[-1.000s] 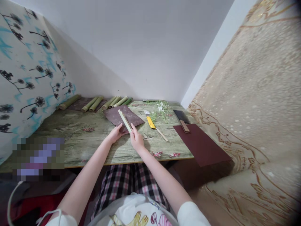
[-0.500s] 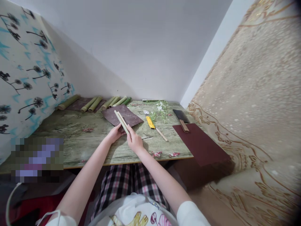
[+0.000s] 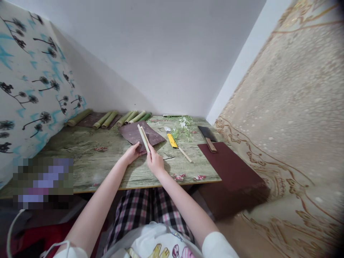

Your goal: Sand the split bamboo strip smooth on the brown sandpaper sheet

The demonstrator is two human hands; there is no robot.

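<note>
My right hand (image 3: 155, 162) is closed around the lower end of a pale split bamboo piece (image 3: 143, 137), which slants up and away to the left. It looks hollowed along its length. My left hand (image 3: 131, 154) is close beside the lower end, thumb and fingers apart; whether its fingertips touch the bamboo is unclear. Behind the bamboo piece lies a dark brown sheet (image 3: 127, 132), its near corner close to my left fingers. To the right of my hands are a yellow utility knife (image 3: 172, 141) and a thin pale stick (image 3: 185, 154).
Several green bamboo tubes (image 3: 107, 119) lie along the back on dark sheets. A leafy sprig with white flowers (image 3: 184, 125) lies at the back right. A cleaver (image 3: 208, 135) rests partly on a maroon sheet (image 3: 228, 163) overhanging the table's right edge. A blurred-out object (image 3: 44, 182) is left.
The bamboo piece has shifted slightly right and turned steeper in my right hand. My left fingers, earlier against it, now sit a little apart from it. The view has tilted slightly.
</note>
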